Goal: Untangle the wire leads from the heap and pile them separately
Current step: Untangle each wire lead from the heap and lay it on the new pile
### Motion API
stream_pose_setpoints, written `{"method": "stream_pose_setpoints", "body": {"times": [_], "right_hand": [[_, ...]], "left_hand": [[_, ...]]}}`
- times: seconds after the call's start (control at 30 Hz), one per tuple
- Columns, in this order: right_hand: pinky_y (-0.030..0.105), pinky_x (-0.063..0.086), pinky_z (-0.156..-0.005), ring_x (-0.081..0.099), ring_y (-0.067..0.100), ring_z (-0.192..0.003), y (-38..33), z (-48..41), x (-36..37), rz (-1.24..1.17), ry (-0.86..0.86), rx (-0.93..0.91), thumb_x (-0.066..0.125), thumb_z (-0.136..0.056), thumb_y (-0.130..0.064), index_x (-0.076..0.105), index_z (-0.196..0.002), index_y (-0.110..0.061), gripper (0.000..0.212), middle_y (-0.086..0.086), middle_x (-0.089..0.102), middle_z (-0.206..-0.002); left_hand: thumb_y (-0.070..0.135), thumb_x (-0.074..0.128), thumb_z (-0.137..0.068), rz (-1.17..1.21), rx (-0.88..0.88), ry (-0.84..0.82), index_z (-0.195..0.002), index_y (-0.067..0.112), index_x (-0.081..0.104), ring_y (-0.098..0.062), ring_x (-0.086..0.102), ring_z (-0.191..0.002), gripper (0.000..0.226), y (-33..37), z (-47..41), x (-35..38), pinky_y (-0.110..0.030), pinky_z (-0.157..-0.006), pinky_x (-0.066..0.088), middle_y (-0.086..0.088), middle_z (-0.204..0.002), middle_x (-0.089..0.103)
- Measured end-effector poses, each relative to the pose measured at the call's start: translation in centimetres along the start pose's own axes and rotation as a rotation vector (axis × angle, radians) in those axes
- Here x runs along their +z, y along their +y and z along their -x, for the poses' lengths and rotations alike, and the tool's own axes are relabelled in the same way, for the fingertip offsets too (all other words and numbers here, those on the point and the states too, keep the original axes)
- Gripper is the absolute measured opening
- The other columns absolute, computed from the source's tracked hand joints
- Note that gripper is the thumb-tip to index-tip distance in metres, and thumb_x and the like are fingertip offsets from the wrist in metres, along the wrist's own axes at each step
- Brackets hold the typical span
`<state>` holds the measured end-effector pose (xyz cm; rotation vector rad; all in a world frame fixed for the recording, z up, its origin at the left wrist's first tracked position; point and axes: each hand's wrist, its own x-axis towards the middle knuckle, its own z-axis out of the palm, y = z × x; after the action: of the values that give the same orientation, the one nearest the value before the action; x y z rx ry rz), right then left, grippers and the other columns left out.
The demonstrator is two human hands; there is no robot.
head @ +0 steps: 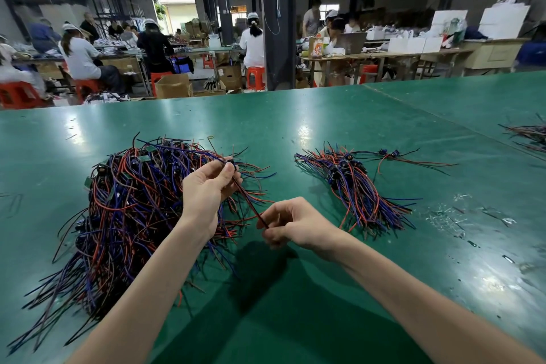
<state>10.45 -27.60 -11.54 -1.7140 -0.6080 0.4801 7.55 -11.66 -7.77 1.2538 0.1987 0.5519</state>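
Item: wire lead, stretched taut between my two hands.
Left hand: pinches the lead's connector end, just above the heap.
Right hand: pinches the lead's free ends.
Sorted pile: to the right of my right hand, on the tabletop.
Risk: I judge that strands under my left hand could snag and drag along if I pull hard.
Containers: none near either hand. A cardboard box sits far beyond, and I cannot tell what is in it.

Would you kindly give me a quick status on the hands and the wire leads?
Left hand pinching the connector end of one lead, right hand pinching its wire end. Tangled heap left, sorted pile right. Nothing in the way.
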Motion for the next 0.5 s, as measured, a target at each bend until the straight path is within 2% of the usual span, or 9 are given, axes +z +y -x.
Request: {"method": "stream_pose_setpoints", "body": {"times": [0.2, 0.3, 0.5], "right_hand": [[0.028, 0.049, -0.057, 0.056, 0.019, -0.057, 0.06, -0.02, 0.13, 0.021, 0.004, -0.004, 0.055, -0.081, 0.016, 0.066, -0.074, -0.015, 0.033, 0.013, 0.061, -0.070], [0.023, 0.047, -0.055, 0.055, 0.014, -0.053, 0.00, -0.12, 0.16, 0.078, 0.014, -0.021, 0.062, -0.078, 0.012, 0.066, -0.074, -0.017, 0.030, 0.006, 0.062, -0.063], [0.026, 0.047, -0.054, 0.056, 0.013, -0.049, -0.06, -0.13, -0.09, 0.134, 0.069, 0.001, 0.073, -0.069, 0.010, 0.063, -0.068, -0.018, 0.030, -0.003, 0.063, -0.054]], "left_hand": [[0.001, 0.054, -0.092, 0.007, 0.012, -0.011, -0.078, 0.006, 0.062, -0.009, 0.059, -0.060, 0.017, -0.04, 0.04, 0.05, -0.019, -0.065, 0.056, -0.004, -0.069, 0.060], [0.001, 0.055, -0.092, 0.022, 0.006, 0.005, -0.077, 0.008, 0.063, -0.009, 0.060, -0.059, 0.018, 0.06, -0.13, -0.05, -0.019, -0.063, 0.055, -0.001, -0.065, 0.061], [0.001, 0.055, -0.092, 0.025, 0.014, -0.007, -0.078, 0.007, 0.063, -0.009, 0.060, -0.061, 0.017, 0.06, 0.08, 0.11, -0.018, -0.062, 0.055, -0.002, -0.066, 0.063]]}}
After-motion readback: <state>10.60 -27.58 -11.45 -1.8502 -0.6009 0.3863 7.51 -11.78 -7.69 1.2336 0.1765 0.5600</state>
